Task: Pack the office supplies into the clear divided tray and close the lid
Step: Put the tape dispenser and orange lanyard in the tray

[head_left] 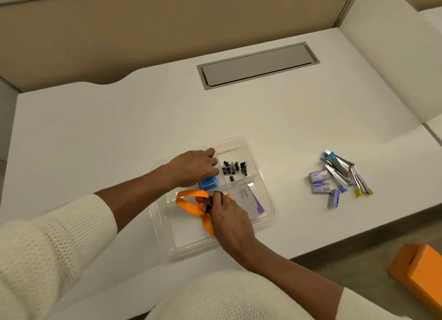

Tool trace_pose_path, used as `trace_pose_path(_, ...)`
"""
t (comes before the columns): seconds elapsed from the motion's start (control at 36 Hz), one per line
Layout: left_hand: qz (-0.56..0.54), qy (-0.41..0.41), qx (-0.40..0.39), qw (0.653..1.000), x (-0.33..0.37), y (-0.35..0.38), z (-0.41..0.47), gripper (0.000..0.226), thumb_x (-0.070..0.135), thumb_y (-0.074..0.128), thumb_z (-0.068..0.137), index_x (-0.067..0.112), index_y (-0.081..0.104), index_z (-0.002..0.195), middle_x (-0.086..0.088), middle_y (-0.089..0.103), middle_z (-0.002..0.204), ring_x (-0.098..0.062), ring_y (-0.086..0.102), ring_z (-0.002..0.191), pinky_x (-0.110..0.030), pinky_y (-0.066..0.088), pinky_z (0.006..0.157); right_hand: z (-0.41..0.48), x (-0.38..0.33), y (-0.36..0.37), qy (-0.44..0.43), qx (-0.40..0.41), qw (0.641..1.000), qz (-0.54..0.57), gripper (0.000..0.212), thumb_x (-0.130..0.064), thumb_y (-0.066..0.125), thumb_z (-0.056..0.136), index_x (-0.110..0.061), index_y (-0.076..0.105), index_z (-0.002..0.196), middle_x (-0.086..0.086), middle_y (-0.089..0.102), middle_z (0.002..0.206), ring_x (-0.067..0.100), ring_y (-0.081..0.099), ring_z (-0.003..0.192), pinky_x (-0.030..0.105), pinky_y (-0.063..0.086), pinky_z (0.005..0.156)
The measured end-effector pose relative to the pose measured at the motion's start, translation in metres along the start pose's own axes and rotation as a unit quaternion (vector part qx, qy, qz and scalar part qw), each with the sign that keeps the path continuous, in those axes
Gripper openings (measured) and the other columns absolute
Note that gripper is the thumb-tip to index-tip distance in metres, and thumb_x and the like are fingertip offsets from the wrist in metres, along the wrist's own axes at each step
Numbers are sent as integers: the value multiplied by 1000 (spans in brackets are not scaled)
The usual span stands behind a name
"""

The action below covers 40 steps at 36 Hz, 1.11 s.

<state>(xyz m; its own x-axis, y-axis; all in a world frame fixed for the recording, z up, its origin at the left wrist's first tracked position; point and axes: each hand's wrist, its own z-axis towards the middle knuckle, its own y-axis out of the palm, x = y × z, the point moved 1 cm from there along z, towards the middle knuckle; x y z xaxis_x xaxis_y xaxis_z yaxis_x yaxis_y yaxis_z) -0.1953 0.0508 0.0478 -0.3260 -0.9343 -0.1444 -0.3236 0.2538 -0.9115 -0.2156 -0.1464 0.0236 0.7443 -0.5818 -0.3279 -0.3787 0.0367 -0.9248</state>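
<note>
Your right hand (229,214) sits over the near middle of the clear divided tray (271,208), its fingers (218,196) pinched shut on the dark clip end of the orange lanyard (189,197). The strap loops away to the left of that grip and a tail runs back toward you, so the lanyard's length lies roughly across the tray's near-left compartment; judging by this, you need to feed it down and leftward to settle it there.

Your left hand (193,168) rests over the tray's far-left part, loosely curled, fingertips near the divider, just above a blue block (208,183). I cannot tell whether it grips anything.

The black binder clips (234,168) lie in the far-right compartment, and a purple-and-white card pack (248,199) in the near-right one, touching your right knuckles' side.

Still out on the table (95,133), well to the right of the tray, lies the heap of staplers (342,170) and staple boxes (321,182). Your right hand is the nearer one to them, with nothing between. No lid is clearly visible.
</note>
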Motion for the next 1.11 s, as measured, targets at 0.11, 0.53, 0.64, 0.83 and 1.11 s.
trace_pose_path(0.11, -18, -8, -9, 1000, 2, 5, -1, 38, 4, 60, 96, 19, 59, 130, -1, 63, 118, -22, 47, 116, -37, 55, 77, 5, -1, 7, -8, 1, 999, -36, 42, -28, 69, 98, -6, 55, 131, 16, 70, 114, 30, 72, 98, 38, 62, 72)
trace_pose_path(0.53, -125, -291, 185, 930, 37, -15, -45, 26, 5, 71, 82, 15, 71, 106, -3, 70, 100, -26, 61, 92, -39, 54, 64, -19, 26, -53, -89, -20, 990, 111, 42, -18, 73, 92, -26, 59, 131, 1, 64, 125, 20, 64, 97, 25, 53, 72)
trace_pose_path(0.64, -206, -445, 214, 845, 74, -13, -72, 16, 27, 74, 90, 15, 72, 101, -2, 71, 95, -25, 66, 87, -36, 53, 59, -23, 42, -38, -190, -45, 980, 42, 73, -17, 76, 91, -35, 39, 151, 2, 47, 154, 23, 58, 115, 35, 64, 75)
trace_pose_path(0.83, -385, -520, 162, 745, 122, 5, -85, 39, 24, 63, 98, 10, 60, 134, -9, 64, 126, -30, 65, 111, -44, 54, 90, -17, 39, -11, -249, -37, 967, -35, 48, -8, 65, 90, -21, 62, 135, 6, 62, 135, 28, 57, 113, 38, 64, 72)
trace_pose_path(1.11, -391, -565, 163, 708, 134, 12, -78, 32, 24, 66, 97, 12, 67, 127, -8, 66, 127, -25, 59, 116, -34, 50, 96, -2, 28, -18, -210, -76, 974, -22, 39, -12, 75, 90, -15, 65, 128, 13, 65, 127, 33, 64, 111, 49, 62, 87)
